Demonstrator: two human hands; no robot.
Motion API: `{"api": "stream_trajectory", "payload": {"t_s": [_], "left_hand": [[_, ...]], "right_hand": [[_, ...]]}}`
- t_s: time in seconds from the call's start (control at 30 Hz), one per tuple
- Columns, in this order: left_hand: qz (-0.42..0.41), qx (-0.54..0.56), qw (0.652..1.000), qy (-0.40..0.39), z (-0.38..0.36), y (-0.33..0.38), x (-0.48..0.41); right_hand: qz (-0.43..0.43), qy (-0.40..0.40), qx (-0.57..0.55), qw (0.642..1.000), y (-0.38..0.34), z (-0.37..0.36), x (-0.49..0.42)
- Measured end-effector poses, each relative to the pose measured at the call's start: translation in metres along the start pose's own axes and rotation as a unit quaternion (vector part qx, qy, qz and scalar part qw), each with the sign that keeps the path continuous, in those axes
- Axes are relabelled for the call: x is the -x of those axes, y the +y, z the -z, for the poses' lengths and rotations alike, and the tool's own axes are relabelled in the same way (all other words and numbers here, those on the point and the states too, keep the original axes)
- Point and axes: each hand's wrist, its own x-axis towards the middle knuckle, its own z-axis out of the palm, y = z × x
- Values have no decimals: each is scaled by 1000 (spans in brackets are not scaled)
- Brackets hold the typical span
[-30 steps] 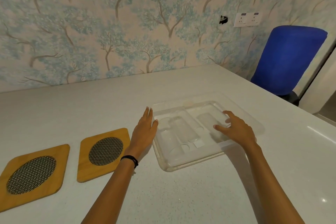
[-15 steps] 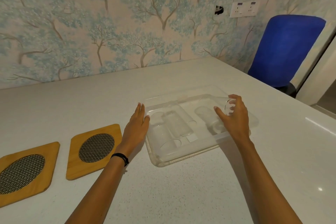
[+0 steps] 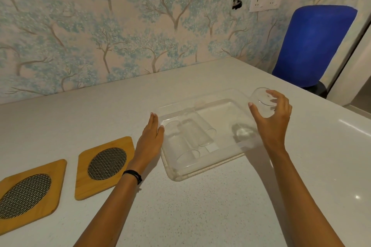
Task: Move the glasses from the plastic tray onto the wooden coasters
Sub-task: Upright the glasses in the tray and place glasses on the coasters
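The white speckled desk (image 3: 200, 206) ran back to the papered wall, with a blue chair (image 3: 313, 46) off its far right corner. Toward the right edge sat the clear plastic tray (image 3: 200, 172); near the left edge lay two wooden coasters, one (image 3: 104, 166) just beside the tray's left side and the other (image 3: 28, 194) further left, both bare.

Inside the tray two drinking glasses lay on their sides at its left end, one (image 3: 181, 147) against the left wall and its neighbour (image 3: 197, 132) touching it. The right half of the tray was bare.

The left hand (image 3: 149, 140) lay flat and open, fingers together, pressed to the tray's left wall. The right hand (image 3: 273, 118) was curled around a third glass (image 3: 262, 102), lifted above the tray's right end and tilted.

The held glass was smooth and gripped only by thumb and fingertips, so I judged it could slip. Its way to the coasters crossed the lying pair, and a low pass could knock them rolling.
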Motion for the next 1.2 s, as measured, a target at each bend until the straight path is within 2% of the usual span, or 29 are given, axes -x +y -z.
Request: {"api": "stream_trajectory", "payload": {"t_s": [0.47,1.03,1.1,1.2], "left_hand": [[-1,33,999,4,-2,1,8],[-5,38,999,9,-3,0,8],[-6,40,999,9,-3,0,8],[-4,41,999,9,-3,0,8]], "right_hand": [[18,-80,29,996,4,1,3],[-21,-69,38,997,8,-2,2],[-6,-65,52,996,4,-2,2],[69,-43,92,992,-6,-5,5]]}}
